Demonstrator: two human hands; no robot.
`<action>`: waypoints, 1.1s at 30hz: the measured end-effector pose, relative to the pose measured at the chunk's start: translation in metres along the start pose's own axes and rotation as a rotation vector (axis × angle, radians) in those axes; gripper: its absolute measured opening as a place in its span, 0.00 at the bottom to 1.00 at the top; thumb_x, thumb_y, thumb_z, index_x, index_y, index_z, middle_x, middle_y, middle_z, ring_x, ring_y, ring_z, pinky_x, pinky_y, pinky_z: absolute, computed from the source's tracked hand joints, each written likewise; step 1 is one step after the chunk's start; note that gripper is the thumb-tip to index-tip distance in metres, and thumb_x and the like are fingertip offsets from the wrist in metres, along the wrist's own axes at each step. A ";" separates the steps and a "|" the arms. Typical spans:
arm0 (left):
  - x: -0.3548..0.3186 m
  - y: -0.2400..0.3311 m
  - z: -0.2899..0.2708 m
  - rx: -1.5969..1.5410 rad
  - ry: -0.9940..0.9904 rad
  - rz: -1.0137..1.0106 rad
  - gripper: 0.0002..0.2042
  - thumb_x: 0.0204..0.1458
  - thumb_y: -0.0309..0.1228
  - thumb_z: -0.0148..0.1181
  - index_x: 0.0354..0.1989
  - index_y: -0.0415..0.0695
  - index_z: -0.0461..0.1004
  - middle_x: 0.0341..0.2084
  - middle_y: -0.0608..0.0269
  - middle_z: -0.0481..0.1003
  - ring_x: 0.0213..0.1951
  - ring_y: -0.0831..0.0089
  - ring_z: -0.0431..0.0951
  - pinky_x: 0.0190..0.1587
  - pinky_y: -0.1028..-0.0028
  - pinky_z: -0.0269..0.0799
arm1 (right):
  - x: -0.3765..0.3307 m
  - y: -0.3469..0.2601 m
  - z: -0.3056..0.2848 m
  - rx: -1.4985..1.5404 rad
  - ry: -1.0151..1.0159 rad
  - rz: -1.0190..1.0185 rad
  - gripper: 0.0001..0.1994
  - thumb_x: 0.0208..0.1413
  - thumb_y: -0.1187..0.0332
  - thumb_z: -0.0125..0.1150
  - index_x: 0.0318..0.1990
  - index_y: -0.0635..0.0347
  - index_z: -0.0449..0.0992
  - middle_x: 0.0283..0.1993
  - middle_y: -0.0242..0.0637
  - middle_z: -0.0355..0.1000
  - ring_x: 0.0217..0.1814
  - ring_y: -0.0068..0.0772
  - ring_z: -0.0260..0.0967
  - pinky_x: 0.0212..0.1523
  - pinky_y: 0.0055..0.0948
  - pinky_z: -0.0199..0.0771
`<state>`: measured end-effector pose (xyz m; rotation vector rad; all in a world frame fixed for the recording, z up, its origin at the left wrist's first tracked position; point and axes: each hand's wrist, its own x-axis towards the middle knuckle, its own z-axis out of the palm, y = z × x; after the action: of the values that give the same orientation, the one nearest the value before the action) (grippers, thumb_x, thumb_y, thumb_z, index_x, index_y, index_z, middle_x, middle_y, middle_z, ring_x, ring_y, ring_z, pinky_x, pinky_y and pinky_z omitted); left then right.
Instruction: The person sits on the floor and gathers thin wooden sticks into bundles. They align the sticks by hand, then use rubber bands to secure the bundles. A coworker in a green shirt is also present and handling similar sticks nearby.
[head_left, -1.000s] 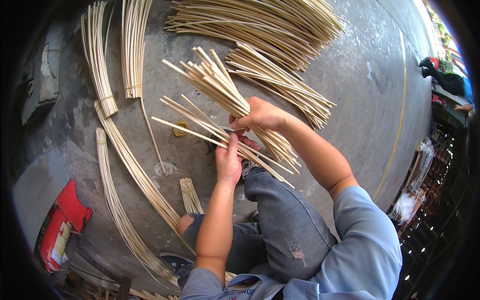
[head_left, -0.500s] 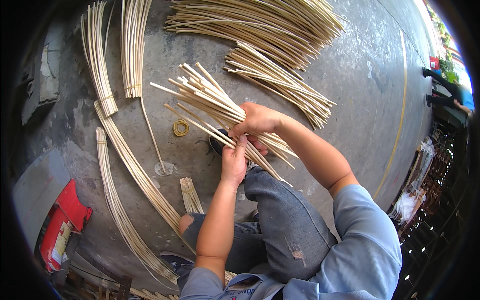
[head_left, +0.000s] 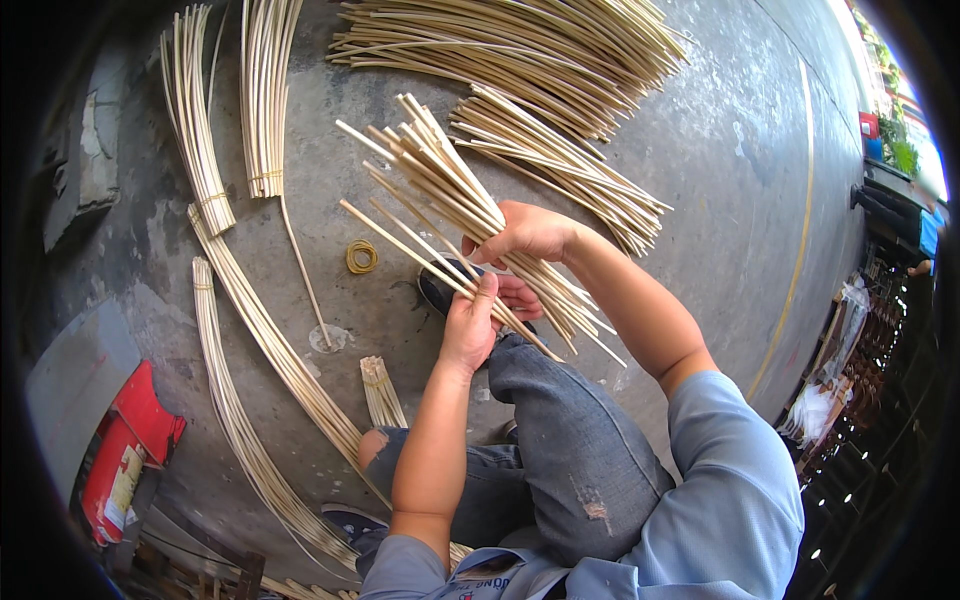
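Note:
My right hand [head_left: 537, 232] is closed around a thick bunch of pale rattan-like canes [head_left: 440, 178], which slants from upper left to lower right above my knee. Just below it, my left hand [head_left: 474, 318] pinches a few separate canes [head_left: 400, 247] under its thumb, its other fingers partly curled. A narrow gap parts these canes from the main bunch at their far ends. On the floor to the left of both hands lies a ring of yellow bands [head_left: 362, 270].
A large pile of canes [head_left: 510, 50] lies at the top, with a smaller pile [head_left: 565, 165] nearer. Tied bundles [head_left: 195, 120] lie along the left, and a short one [head_left: 380, 390] beside my knee. A red object [head_left: 125, 450] stands lower left. Another person [head_left: 900, 215] is far right.
My right hand has shifted slightly right with the main bunch, drawing it away from the few canes in my left hand. My left hand has barely moved; its fingers have loosened somewhat.

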<state>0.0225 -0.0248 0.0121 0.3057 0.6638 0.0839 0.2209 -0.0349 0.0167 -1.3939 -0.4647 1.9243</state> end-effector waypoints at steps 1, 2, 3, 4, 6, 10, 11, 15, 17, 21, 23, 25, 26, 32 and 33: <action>0.001 0.000 0.002 0.010 -0.020 -0.010 0.25 0.71 0.47 0.45 0.46 0.30 0.74 0.35 0.47 0.80 0.38 0.58 0.85 0.46 0.58 0.85 | 0.001 0.003 0.000 0.031 -0.019 0.014 0.13 0.47 0.70 0.72 0.39 0.66 0.80 0.33 0.35 0.76 0.33 0.25 0.71 0.36 0.27 0.72; 0.002 0.000 0.005 0.017 -0.027 -0.029 0.26 0.71 0.48 0.45 0.44 0.31 0.75 0.32 0.48 0.81 0.37 0.59 0.85 0.45 0.59 0.85 | 0.001 0.006 0.000 0.062 -0.038 0.029 0.14 0.46 0.70 0.73 0.40 0.65 0.80 0.35 0.34 0.76 0.35 0.25 0.71 0.38 0.28 0.73; 0.002 -0.001 0.002 0.036 -0.031 -0.033 0.27 0.71 0.48 0.45 0.43 0.31 0.75 0.33 0.48 0.80 0.37 0.59 0.85 0.45 0.58 0.85 | 0.003 0.007 0.002 0.095 -0.066 0.042 0.14 0.46 0.71 0.74 0.40 0.65 0.79 0.36 0.34 0.76 0.36 0.26 0.71 0.40 0.29 0.73; 0.001 -0.001 -0.001 0.054 -0.035 -0.037 0.27 0.71 0.49 0.45 0.43 0.31 0.75 0.33 0.47 0.80 0.37 0.58 0.84 0.46 0.58 0.84 | 0.003 0.007 0.003 0.110 -0.073 0.073 0.15 0.45 0.70 0.75 0.41 0.65 0.80 0.36 0.34 0.77 0.40 0.27 0.72 0.44 0.29 0.74; 0.000 -0.001 -0.005 0.080 -0.046 -0.052 0.28 0.70 0.50 0.44 0.43 0.31 0.75 0.34 0.47 0.80 0.38 0.57 0.84 0.46 0.58 0.84 | 0.004 0.008 0.005 0.119 -0.099 0.091 0.15 0.45 0.71 0.75 0.41 0.65 0.80 0.37 0.35 0.77 0.40 0.27 0.72 0.44 0.29 0.74; 0.000 -0.001 -0.004 0.109 -0.056 -0.120 0.29 0.70 0.51 0.43 0.42 0.31 0.75 0.33 0.47 0.80 0.39 0.56 0.85 0.45 0.60 0.83 | 0.005 0.002 0.009 0.020 -0.133 0.147 0.14 0.45 0.70 0.75 0.39 0.64 0.80 0.35 0.36 0.78 0.37 0.28 0.74 0.43 0.30 0.75; 0.000 -0.001 -0.003 0.114 -0.055 -0.143 0.29 0.70 0.51 0.43 0.42 0.31 0.75 0.33 0.47 0.80 0.39 0.56 0.85 0.45 0.61 0.83 | 0.004 0.000 0.010 -0.022 -0.142 0.149 0.14 0.45 0.69 0.75 0.39 0.65 0.81 0.34 0.36 0.78 0.36 0.29 0.74 0.42 0.30 0.75; 0.001 -0.005 -0.004 0.132 -0.050 -0.150 0.29 0.71 0.51 0.43 0.42 0.31 0.75 0.33 0.47 0.81 0.39 0.56 0.85 0.45 0.62 0.83 | 0.001 -0.004 0.014 -0.007 -0.125 0.144 0.12 0.46 0.70 0.74 0.37 0.66 0.80 0.30 0.38 0.78 0.30 0.29 0.74 0.36 0.31 0.76; -0.001 -0.007 -0.007 0.134 -0.029 -0.148 0.28 0.71 0.51 0.43 0.43 0.32 0.75 0.33 0.47 0.81 0.37 0.59 0.85 0.43 0.64 0.83 | -0.002 -0.012 0.016 -0.001 -0.152 0.203 0.12 0.46 0.70 0.73 0.36 0.67 0.80 0.28 0.39 0.77 0.27 0.29 0.73 0.33 0.30 0.76; 0.000 -0.011 -0.009 0.128 -0.070 -0.163 0.29 0.71 0.52 0.42 0.44 0.32 0.74 0.36 0.47 0.81 0.40 0.60 0.85 0.45 0.64 0.83 | -0.002 -0.006 0.018 -0.016 -0.162 0.201 0.12 0.46 0.72 0.73 0.36 0.69 0.80 0.25 0.40 0.76 0.22 0.29 0.71 0.27 0.30 0.75; -0.001 -0.014 -0.010 0.150 -0.063 -0.154 0.30 0.70 0.53 0.41 0.46 0.32 0.74 0.38 0.46 0.81 0.42 0.60 0.84 0.46 0.63 0.83 | 0.000 -0.004 0.014 -0.058 -0.192 0.237 0.17 0.42 0.68 0.74 0.40 0.68 0.81 0.35 0.40 0.79 0.37 0.31 0.75 0.42 0.32 0.76; -0.002 -0.013 -0.007 0.156 -0.075 -0.168 0.31 0.70 0.54 0.40 0.50 0.31 0.73 0.41 0.46 0.81 0.45 0.59 0.84 0.48 0.62 0.83 | 0.000 0.005 0.011 -0.072 -0.165 0.181 0.17 0.42 0.69 0.74 0.40 0.68 0.81 0.36 0.41 0.80 0.37 0.31 0.75 0.42 0.31 0.77; -0.002 -0.012 -0.006 0.160 -0.081 -0.175 0.32 0.70 0.55 0.40 0.51 0.31 0.72 0.43 0.45 0.80 0.46 0.59 0.84 0.49 0.61 0.83 | -0.001 0.009 0.010 -0.040 -0.118 0.165 0.17 0.42 0.69 0.74 0.40 0.69 0.81 0.35 0.40 0.80 0.36 0.30 0.75 0.42 0.31 0.77; -0.015 -0.016 -0.010 0.137 0.089 -0.091 0.38 0.70 0.57 0.34 0.58 0.24 0.65 0.49 0.36 0.77 0.52 0.51 0.80 0.51 0.54 0.83 | -0.003 0.009 0.002 -0.039 0.128 0.178 0.10 0.42 0.71 0.70 0.32 0.68 0.81 0.30 0.43 0.81 0.30 0.31 0.79 0.36 0.31 0.78; -0.019 -0.015 -0.014 0.134 0.163 -0.079 0.38 0.70 0.57 0.34 0.59 0.23 0.65 0.49 0.35 0.76 0.52 0.50 0.80 0.50 0.54 0.84 | -0.003 0.006 0.001 -0.152 0.154 0.198 0.10 0.41 0.71 0.70 0.31 0.68 0.81 0.31 0.43 0.82 0.30 0.31 0.79 0.36 0.31 0.79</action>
<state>-0.0017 -0.0387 0.0082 0.4037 0.8438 -0.0113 0.2189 -0.0416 0.0150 -1.7290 -0.4198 1.9502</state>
